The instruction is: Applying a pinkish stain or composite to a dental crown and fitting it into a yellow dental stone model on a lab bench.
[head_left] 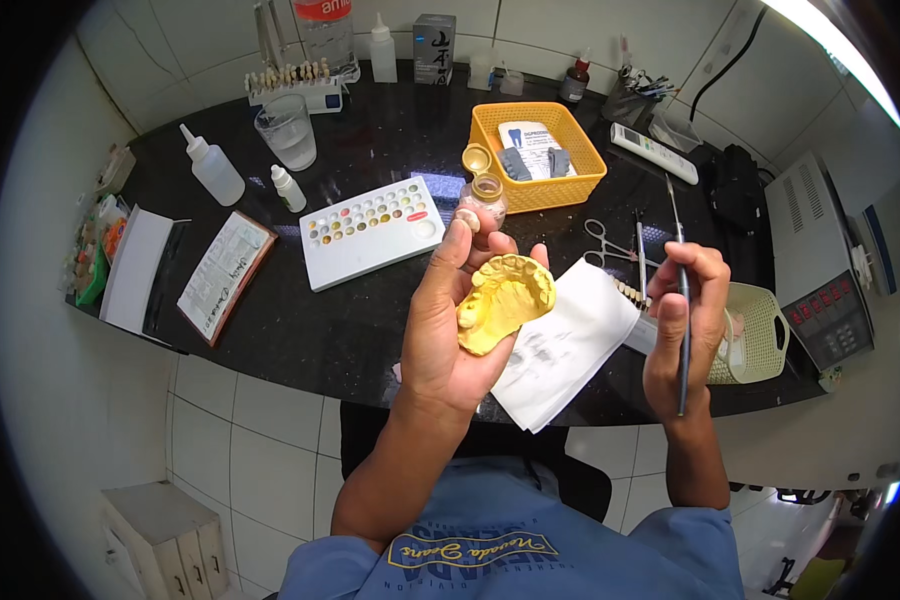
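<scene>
My left hand (435, 345) cradles a yellow dental cast (503, 305) and pinches a small pale round piece (468, 220) between thumb and forefinger. Behind that piece stands a small glass jar (491, 188) with its gold lid tipped open. My right hand (685, 310) grips a slim dark-handled dental instrument (683, 370), its thin metal tip pointing up. A white cloth (540, 370) with grey smudges lies under and between my hands. Scissor-like forceps (600, 240) and another slim tool (639, 250) rest beside my right hand.
Around the dark counter (280, 340) stand a yellow basket (575, 190), a white palette (360, 260), squeeze bottles (213, 170), a glass (290, 130), a framed slab (220, 275), a remote (650, 150), a pale green basket (765, 340) and a grey machine (815, 270).
</scene>
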Motion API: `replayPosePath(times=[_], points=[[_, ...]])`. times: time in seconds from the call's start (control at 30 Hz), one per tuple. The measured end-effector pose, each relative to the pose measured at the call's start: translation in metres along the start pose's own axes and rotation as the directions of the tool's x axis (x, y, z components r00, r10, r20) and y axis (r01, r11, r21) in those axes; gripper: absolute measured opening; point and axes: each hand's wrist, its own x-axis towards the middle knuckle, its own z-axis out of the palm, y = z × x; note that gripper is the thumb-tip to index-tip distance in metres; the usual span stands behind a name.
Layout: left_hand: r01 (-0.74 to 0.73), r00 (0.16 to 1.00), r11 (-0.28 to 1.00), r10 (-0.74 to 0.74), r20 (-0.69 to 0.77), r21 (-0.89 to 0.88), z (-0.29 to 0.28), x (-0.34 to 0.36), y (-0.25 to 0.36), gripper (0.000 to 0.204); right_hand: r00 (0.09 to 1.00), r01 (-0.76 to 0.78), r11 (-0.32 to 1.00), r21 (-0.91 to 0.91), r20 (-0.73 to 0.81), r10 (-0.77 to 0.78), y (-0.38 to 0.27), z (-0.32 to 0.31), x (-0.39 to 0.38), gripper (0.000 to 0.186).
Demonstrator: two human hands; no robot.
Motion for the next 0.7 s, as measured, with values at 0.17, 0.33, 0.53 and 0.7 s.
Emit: replayPosePath(times=[0.17,0.33,0.53,0.7], points=[[-0.076,0.995,0.985,0.066,0.070,0.153,0.009,-0.005,0.011,0.013,0.959,0.256,0.928,-0.269,0.193,-0.208,-0.004,-0.006,-0.004,0.021],[-0.144,0.979,0.970,0.111,0.174,0.194,0.006,-0.011,0.009,0.015,0.840,0.368,0.840,-0.399,0.530,-0.115,0.002,-0.001,-0.008,0.021],[-0.239,0.952,0.907,0.149,0.266,0.348,0.008,-0.021,0.010,0.019,0.733,0.508,0.732,-0.455,0.675,-0.088,0.012,0.018,-0.003,0.021],[-0.240,0.945,0.914,0.142,0.295,0.329,0.009,-0.022,0.013,0.018,0.724,0.513,0.723,-0.462,0.686,-0.075,0.012,0.021,0.002,0.025]])
